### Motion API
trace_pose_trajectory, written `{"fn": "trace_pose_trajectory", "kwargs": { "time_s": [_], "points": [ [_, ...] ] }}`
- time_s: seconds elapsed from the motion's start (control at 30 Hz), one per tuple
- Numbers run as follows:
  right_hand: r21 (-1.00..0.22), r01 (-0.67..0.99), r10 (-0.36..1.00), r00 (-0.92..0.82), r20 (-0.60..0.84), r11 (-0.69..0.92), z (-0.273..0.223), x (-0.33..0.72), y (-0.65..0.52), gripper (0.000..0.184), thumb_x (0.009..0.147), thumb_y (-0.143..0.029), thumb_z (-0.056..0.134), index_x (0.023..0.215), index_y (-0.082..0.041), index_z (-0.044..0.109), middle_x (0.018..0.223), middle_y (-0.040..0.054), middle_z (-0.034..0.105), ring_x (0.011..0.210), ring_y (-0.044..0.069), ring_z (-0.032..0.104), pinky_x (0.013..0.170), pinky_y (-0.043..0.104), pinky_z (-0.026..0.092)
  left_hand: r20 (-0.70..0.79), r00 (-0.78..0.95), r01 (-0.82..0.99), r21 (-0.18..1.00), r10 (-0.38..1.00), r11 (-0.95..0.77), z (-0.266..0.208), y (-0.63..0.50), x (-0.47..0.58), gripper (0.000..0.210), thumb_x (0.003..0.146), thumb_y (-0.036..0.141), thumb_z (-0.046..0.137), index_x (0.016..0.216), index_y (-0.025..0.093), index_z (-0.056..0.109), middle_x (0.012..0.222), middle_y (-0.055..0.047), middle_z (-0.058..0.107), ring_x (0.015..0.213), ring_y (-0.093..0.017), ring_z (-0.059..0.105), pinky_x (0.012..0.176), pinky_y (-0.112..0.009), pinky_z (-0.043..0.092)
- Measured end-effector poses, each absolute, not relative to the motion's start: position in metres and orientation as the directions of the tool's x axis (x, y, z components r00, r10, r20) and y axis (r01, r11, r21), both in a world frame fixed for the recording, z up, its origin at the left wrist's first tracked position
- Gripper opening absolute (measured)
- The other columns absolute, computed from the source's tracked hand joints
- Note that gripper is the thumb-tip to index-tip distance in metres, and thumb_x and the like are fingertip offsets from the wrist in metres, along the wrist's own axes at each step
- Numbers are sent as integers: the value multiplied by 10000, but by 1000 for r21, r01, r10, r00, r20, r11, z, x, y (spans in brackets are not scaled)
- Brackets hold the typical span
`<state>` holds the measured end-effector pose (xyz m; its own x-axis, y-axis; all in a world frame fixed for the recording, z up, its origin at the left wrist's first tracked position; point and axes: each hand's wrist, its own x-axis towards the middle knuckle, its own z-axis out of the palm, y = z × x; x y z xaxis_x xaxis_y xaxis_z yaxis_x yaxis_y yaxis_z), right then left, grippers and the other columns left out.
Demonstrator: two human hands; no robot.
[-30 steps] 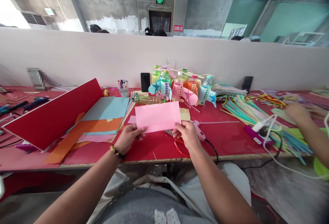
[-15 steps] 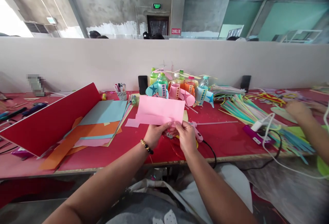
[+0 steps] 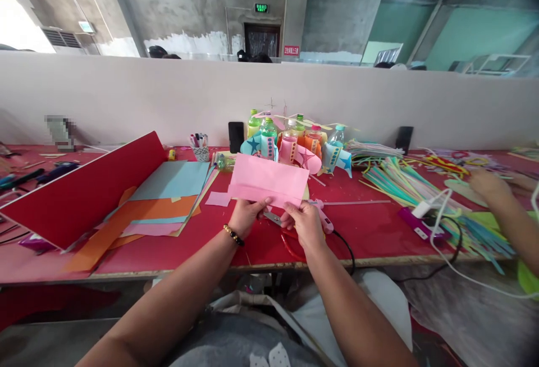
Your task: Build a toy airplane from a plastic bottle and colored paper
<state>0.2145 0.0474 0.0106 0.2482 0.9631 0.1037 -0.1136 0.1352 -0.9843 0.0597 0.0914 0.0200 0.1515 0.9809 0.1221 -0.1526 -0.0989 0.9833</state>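
A pink sheet of paper (image 3: 269, 178) is held up over the red table, a narrow fold running along its lower edge. My left hand (image 3: 247, 215) pinches that edge near its middle. Farther right, my right hand (image 3: 306, 222) grips the same edge between thumb and fingers. Beneath the hands lie scissors (image 3: 291, 246) with red handles, partly hidden. A pink glue gun (image 3: 324, 218) rests just right of my right hand. On the table left of the sheet is a smaller pink paper piece (image 3: 218, 198).
Decorated plastic bottles (image 3: 290, 142) stand at the back beside a dark phone (image 3: 236, 137). Coloured paper sheets (image 3: 168, 182) and a red board (image 3: 92, 193) are on the left. Pipe cleaners (image 3: 391, 179) and a purple power strip (image 3: 421, 225) lie right, near another person's hand (image 3: 488, 184).
My hands have moved apart along the sheet's lower edge, the left one leftward. The fold there shows more plainly, and the sheet has tilted slightly.
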Motion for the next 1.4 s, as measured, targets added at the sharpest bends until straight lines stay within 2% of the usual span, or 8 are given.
{"fn": "trace_pose_trajectory", "kwargs": {
  "time_s": [0.1,0.23,0.47,0.77,1.0,1.17,1.3,1.4],
  "points": [
    [-986,-105,957,274,95,128,12,216,47,391,732,-487,715,578,-146,604,451,21,620,337,118,567,316,162,382,124,90,-161,981,988,-109,24,100,38,409,652,430,798,487,131,572,418,26,491,362,-47,384,376,-203,267],
    [-984,-135,961,268,73,113,13,215,47,364,704,-476,736,610,-147,611,458,14,625,326,115,554,306,164,372,117,19,-180,977,993,-112,25,104,15,369,611,405,826,498,126,612,422,21,504,369,-43,382,370,-195,264],
    [-975,-190,978,193,82,119,15,212,43,311,658,-420,788,689,-138,659,554,31,678,411,125,606,367,170,432,110,-12,-258,960,994,-109,19,102,13,327,588,428,829,597,134,685,477,16,552,413,-50,401,386,-187,299],
    [-930,-283,944,294,151,237,16,213,43,286,748,-391,725,630,-138,666,540,25,659,400,94,560,389,173,397,108,83,-320,944,991,-76,17,100,13,276,638,347,820,575,128,666,476,17,541,420,-48,413,407,-192,302],
    [-859,-386,900,400,174,337,17,219,43,269,774,-378,698,635,-152,652,560,22,661,424,89,540,404,179,389,87,205,-402,916,975,2,23,97,10,279,614,278,835,534,135,609,474,28,525,439,-48,443,434,-178,339],
    [-870,-377,916,360,179,318,16,223,43,282,756,-380,710,606,-152,640,526,19,643,399,92,523,392,189,383,50,242,-425,903,969,60,21,99,8,217,620,300,835,679,145,695,577,11,618,474,-62,508,447,-175,401],
    [-890,-346,925,337,177,297,19,230,42,294,761,-394,702,607,-152,637,517,23,641,388,100,521,385,200,379,21,297,-396,912,955,103,20,97,10,254,582,238,859,774,119,744,725,-65,711,636,-135,636,593,-225,509],
    [-895,-281,891,398,219,346,23,236,39,292,785,-390,684,620,-152,645,530,22,643,406,106,531,405,210,392,23,369,-320,942,929,104,20,95,12,248,583,230,857,774,108,757,751,-97,729,690,-175,661,661,-265,526]
  ]
}}
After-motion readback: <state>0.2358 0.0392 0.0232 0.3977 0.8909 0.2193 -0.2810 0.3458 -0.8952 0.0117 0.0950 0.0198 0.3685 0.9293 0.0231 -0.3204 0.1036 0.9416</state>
